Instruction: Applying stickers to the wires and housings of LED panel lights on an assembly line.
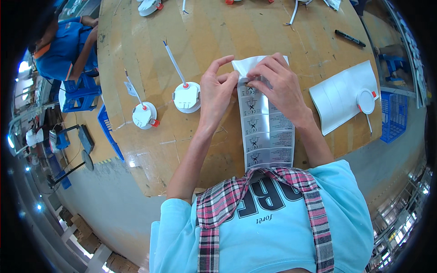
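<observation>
A long strip of silver printed labels (267,136) lies on the table in front of me, its bare white end curling up at the far side. My left hand (217,91) pinches the left edge of that white end between thumb and fingers. Bent over the strip from the right, my right hand (281,86) has its thumb and fingertips closed at the topmost printed label; whether a label corner is between them is hidden. Left of my left hand sits a round white downlight (186,97) with its cable pointing away. Another downlight (144,116) with red clips lies farther left.
On the right, a white sheet (339,98) carries a small downlight (365,101). A black marker (350,38) lies at the far right. More lamps and cables line the far edge. A co-worker in blue (63,50) sits at the left; a blue crate (393,116) stands beyond the right edge.
</observation>
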{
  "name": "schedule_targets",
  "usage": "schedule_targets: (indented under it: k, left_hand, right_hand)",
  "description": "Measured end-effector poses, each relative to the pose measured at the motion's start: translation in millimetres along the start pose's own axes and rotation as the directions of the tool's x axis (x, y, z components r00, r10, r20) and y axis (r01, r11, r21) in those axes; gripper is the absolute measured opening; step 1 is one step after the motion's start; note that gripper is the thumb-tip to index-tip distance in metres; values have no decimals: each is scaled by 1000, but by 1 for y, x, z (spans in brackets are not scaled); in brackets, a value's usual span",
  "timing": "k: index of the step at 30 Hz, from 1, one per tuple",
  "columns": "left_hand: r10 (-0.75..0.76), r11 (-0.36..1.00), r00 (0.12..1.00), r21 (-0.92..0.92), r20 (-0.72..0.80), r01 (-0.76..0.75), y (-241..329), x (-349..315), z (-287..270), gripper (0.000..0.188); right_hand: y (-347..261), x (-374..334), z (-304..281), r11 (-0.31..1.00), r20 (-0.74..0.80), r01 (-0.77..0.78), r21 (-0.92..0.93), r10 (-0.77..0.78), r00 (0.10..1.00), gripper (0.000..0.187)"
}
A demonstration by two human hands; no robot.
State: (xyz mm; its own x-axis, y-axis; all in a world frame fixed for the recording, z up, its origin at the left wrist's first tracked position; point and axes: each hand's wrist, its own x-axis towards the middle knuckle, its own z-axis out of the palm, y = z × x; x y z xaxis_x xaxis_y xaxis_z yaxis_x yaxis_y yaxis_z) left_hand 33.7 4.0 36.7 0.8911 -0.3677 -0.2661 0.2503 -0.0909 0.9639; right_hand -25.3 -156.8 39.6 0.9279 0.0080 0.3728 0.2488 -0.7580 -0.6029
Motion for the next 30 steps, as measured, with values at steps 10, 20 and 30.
schedule_targets:
  k: [10,20,30]
  left_hand:
    - [6,997,1000,82,11,-7,-4,-1,-3,40]
    - [96,920,992,386,-77,-59,1,1,-5,29]
    - [533,509,844,818,-56,-266,-33,-8,0,16]
  right_hand:
    - [0,-1,1,1000,33,1,9,-2,999,17]
    - [5,9,-14,986,84,73,151,-87,993,14]
    - [51,-3,-73,-132,-182,231,964,303,935,14]
